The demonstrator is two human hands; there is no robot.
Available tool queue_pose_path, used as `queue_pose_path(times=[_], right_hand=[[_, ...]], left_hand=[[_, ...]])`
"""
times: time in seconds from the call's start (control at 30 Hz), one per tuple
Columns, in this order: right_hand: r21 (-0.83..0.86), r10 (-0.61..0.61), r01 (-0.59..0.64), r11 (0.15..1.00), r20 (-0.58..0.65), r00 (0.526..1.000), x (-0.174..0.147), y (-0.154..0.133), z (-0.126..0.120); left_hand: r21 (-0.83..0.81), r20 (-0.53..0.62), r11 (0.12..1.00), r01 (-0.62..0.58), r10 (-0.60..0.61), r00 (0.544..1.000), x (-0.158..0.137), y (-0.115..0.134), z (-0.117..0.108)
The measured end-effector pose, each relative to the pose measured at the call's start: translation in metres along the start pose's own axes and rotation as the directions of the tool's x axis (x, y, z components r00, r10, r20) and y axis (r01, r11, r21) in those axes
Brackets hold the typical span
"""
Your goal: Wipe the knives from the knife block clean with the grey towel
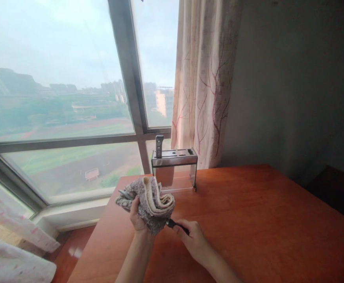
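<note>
In the knife block (174, 169), one knife (159, 146)

Knife rack (174, 157) ahead – table (263, 220) rt open

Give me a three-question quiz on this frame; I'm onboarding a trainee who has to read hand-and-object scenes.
1. True or false: the knife rack lies flat on its side on the table.
2. Which hand grips the folded cloth? A) left hand B) right hand C) neither
3. Fill in: the right hand holds a dark ____ whose far end disappears into the cloth.

Key:
1. False. It stands upright near the window, with one knife in it, handle up.
2. A
3. Handle. What it belongs to is hidden by the cloth.
</note>
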State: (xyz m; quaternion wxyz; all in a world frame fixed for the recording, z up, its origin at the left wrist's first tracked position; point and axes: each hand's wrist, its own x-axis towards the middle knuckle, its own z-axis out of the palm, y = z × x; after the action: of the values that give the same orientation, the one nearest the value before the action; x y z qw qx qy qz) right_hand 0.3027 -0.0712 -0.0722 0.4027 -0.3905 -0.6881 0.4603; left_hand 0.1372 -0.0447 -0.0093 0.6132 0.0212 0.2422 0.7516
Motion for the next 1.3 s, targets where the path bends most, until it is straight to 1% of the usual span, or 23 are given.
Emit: queue_pose_path(times=[0.03, 0.1, 0.17, 0.2, 0.23, 0.27, 0.33, 0.4, 0.43, 0.47, 0.53, 0.6, 0.63, 0.7, 0.77, 0.8, 0.83, 0.9, 0.97, 1.0, 1.03, 1.13, 1.3], right_hand=[[0.123, 0.093, -0.098, 0.988, 0.048, 0.995, 0.001, 0.001, 0.0], [0.347, 0.258, -0.325, 0.88, 0.226, 0.939, 0.001, 0.005, -0.003], [0.465, 0.319, -0.49, 0.738, 0.4, 0.859, 0.001, 0.007, -0.006], [0.492, 0.32, -0.521, 0.698, 0.437, 0.841, 0.001, 0.007, -0.006], [0.502, 0.317, -0.52, 0.691, 0.437, 0.842, 0.001, 0.006, -0.006], [0.494, 0.312, -0.488, 0.719, 0.398, 0.863, 0.002, 0.005, -0.005], [0.408, 0.272, -0.354, 0.842, 0.246, 0.931, 0.002, 0.002, 0.0], [0.199, 0.141, -0.152, 0.968, 0.064, 0.988, 0.001, -0.002, 0.005], [0.057, 0.051, -0.051, 0.997, -0.006, 0.999, -0.001, -0.002, 0.007], [-0.095, -0.037, 0.032, 0.995, -0.051, 0.998, -0.002, -0.003, 0.008], [-0.367, -0.153, 0.111, 0.924, -0.085, 0.985, -0.006, -0.002, 0.01], [-0.516, -0.186, 0.118, 0.849, -0.083, 0.979, -0.009, 0.0, 0.011], [-0.534, -0.185, 0.117, 0.838, -0.076, 0.98, -0.01, 0.0, 0.011], [-0.458, -0.162, 0.114, 0.882, -0.068, 0.984, -0.009, -0.001, 0.011], [-0.245, -0.076, 0.061, 0.968, -0.052, 0.996, -0.006, -0.004, 0.009], [-0.093, 0.015, -0.016, 0.996, -0.011, 1.0, -0.005, -0.005, 0.008], [0.069, 0.122, -0.126, 0.99, 0.069, 0.99, -0.003, -0.006, 0.005], [0.328, 0.277, -0.371, 0.869, 0.299, 0.913, -0.001, -0.008, -0.002], [0.436, 0.305, -0.515, 0.738, 0.466, 0.831, 0.0, -0.008, -0.009], [0.455, 0.295, -0.532, 0.714, 0.493, 0.819, 0.0, -0.008, -0.012], [0.458, 0.29, -0.525, 0.717, 0.489, 0.822, -0.001, -0.007, -0.014], [0.391, 0.286, -0.461, 0.796, 0.428, 0.857, -0.001, -0.006, -0.019], [0.213, 0.194, -0.251, 0.944, 0.254, 0.948, 0.001, 0.0, -0.032]], left_hand=[[0.004, 0.012, 1.0, 0.022, -0.022, 1.0, -0.002, -0.002, -0.001], [0.014, 0.038, 0.998, 0.063, -0.063, 0.997, -0.005, -0.006, -0.003], [0.033, 0.06, 0.995, 0.098, -0.1, 0.993, -0.008, -0.008, -0.005], [0.043, 0.064, 0.994, 0.105, -0.107, 0.992, -0.009, -0.008, -0.006], [0.053, 0.064, 0.993, 0.102, -0.106, 0.992, -0.009, -0.009, -0.006], [0.06, 0.06, 0.994, 0.09, -0.094, 0.994, -0.009, -0.009, -0.006], [0.058, 0.04, 0.997, 0.044, -0.047, 0.998, -0.007, -0.009, -0.004], [0.043, 0.018, 0.999, -0.016, 0.015, 1.0, -0.005, -0.01, -0.002], [0.037, 0.008, 0.998, -0.044, 0.043, 0.999, -0.004, -0.011, -0.001], [0.035, 0.0, 0.997, -0.065, 0.065, 0.998, -0.003, -0.012, 0.0], [0.043, -0.019, 0.996, -0.082, 0.083, 0.996, -0.002, -0.014, 0.002], [0.057, -0.04, 0.995, -0.079, 0.081, 0.996, -0.002, -0.016, 0.003], [0.061, -0.048, 0.995, -0.081, 0.084, 0.995, -0.002, -0.016, 0.003], [0.067, -0.059, 0.993, -0.095, 0.099, 0.993, -0.002, -0.014, 0.003], [0.07, -0.066, 0.993, -0.098, 0.103, 0.993, -0.002, -0.011, 0.003], [0.07, -0.069, 0.994, -0.09, 0.094, 0.993, -0.002, -0.009, 0.003], [0.07, -0.071, 0.995, -0.077, 0.082, 0.994, -0.003, -0.007, 0.003], [0.071, -0.072, 0.996, -0.062, 0.067, 0.995, -0.004, -0.004, 0.002], [0.07, -0.066, 0.995, -0.064, 0.069, 0.995, -0.005, -0.002, 0.003], [0.068, -0.062, 0.996, -0.062, 0.066, 0.996, -0.005, 0.0, 0.003], [0.065, -0.059, 0.996, -0.059, 0.063, 0.996, -0.004, 0.002, 0.003], [0.053, -0.075, 0.994, -0.094, 0.098, 0.992, 0.001, 0.011, 0.004], [0.095, -0.155, 0.948, -0.302, 0.314, 0.937, 0.018, 0.029, -0.002]])
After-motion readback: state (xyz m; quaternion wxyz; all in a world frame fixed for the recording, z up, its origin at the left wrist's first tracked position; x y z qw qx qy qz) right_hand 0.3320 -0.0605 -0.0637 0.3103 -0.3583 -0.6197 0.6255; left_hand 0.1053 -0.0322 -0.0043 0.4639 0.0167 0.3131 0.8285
